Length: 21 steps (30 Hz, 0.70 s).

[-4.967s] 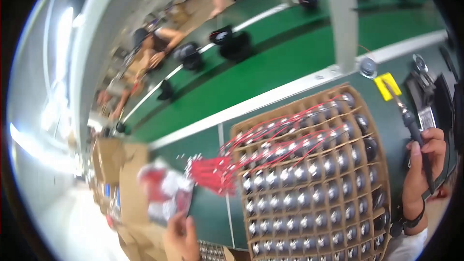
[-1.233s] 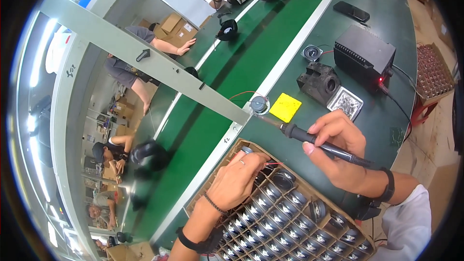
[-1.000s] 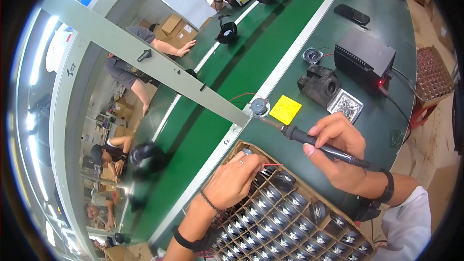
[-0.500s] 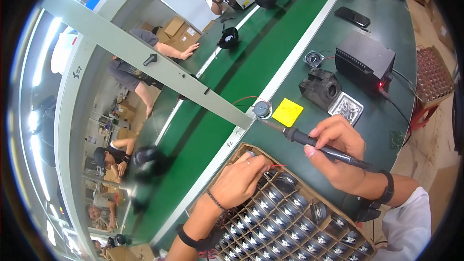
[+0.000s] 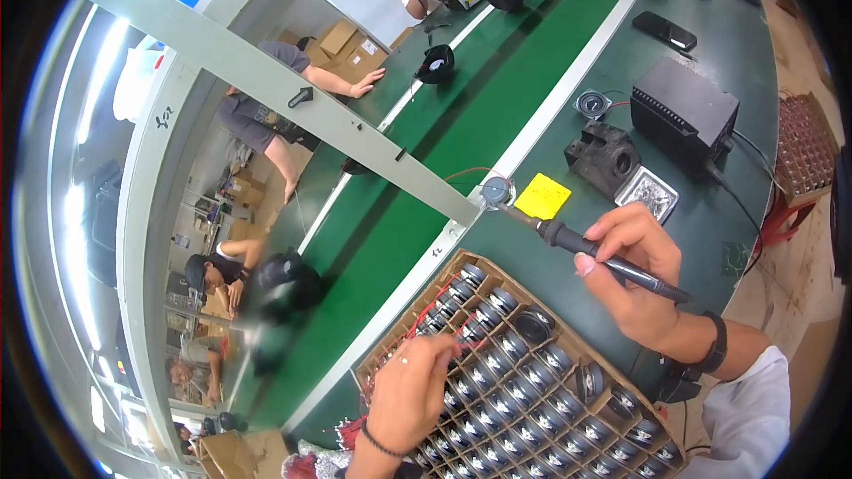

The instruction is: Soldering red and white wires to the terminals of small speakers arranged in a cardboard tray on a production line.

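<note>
On my feed, my right hand (image 5: 635, 270) grips a black soldering iron (image 5: 572, 240), its tip near a yellow pad (image 5: 544, 198); my left hand (image 5: 410, 386), fingertips bunched at red wire (image 5: 464, 345), possibly gripping, I cannot tell, is over speakers (image 5: 500, 356) in a cardboard tray (image 5: 565, 334).

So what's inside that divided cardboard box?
Rows of round dark parts, with red wires across some. The left hand covers part of the box; what's under it can't be seen.

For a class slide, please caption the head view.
Right hand holding a soldering iron, left hand at a red wire above a divided cardboard tray of small speakers.
</note>
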Motion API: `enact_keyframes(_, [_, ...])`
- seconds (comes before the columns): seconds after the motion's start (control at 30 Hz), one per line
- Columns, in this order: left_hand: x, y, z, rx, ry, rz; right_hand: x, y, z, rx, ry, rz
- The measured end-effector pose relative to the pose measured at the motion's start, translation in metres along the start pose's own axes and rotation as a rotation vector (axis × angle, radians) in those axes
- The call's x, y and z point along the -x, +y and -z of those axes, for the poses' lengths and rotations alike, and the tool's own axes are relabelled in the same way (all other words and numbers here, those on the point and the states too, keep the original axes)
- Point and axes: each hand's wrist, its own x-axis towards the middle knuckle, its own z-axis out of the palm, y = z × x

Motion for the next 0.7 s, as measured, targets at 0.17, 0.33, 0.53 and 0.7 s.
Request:
enact_keyframes(0.17, [0.044,0.046,0.005,-0.116,-0.007,0.007,0.001,0.001,-0.001,-0.007,0.018,-0.039])
enact_keyframes(0.33, [0.061,0.064,-0.018,-0.059,0.118,0.044,0.002,-0.004,-0.008,-0.106,0.027,-0.083])
enact_keyframes(0.53, [0.049,0.054,-0.039,-0.043,0.182,0.119,0.005,-0.002,-0.006,-0.041,0.000,-0.053])
enact_keyframes(0.7, [0.041,0.046,-0.048,-0.033,0.176,0.022,0.000,0.001,-0.003,-0.005,0.012,0.004])
